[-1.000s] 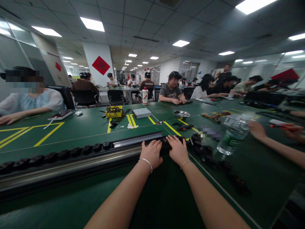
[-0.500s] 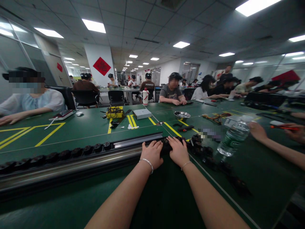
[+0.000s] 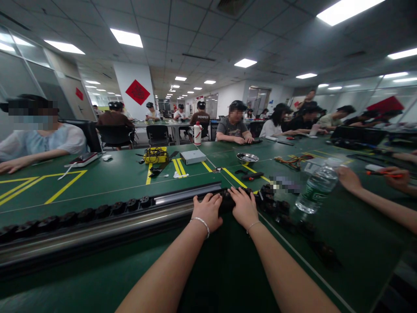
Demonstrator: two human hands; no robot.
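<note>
A long black rail with a shiny metal strip (image 3: pixel 130 221) runs from the left edge to the middle of the table. Along its far side lies a row of round black pieces (image 3: pixel 85 214). At the rail's right end my left hand (image 3: pixel 207 213) has its fingers curled over the top. Just beside it, my right hand (image 3: pixel 243 208) grips the dark part where the rail meets a chain of black segments (image 3: pixel 301 226). That chain bends off to the right and toward me. What lies under both palms is hidden.
A water bottle (image 3: pixel 317 187) stands right of the chain, near another person's hand (image 3: pixel 350 179). Farther back are a metal bowl (image 3: pixel 247 158), a black-and-red tool (image 3: pixel 252 176), a grey box (image 3: pixel 193 157) and a yellow item with black cables (image 3: pixel 155 154). Several people sit around the tables.
The view has shifted slightly, so the background sits a little to the left. Both hands keep the same place and hold on the rail and chain.
</note>
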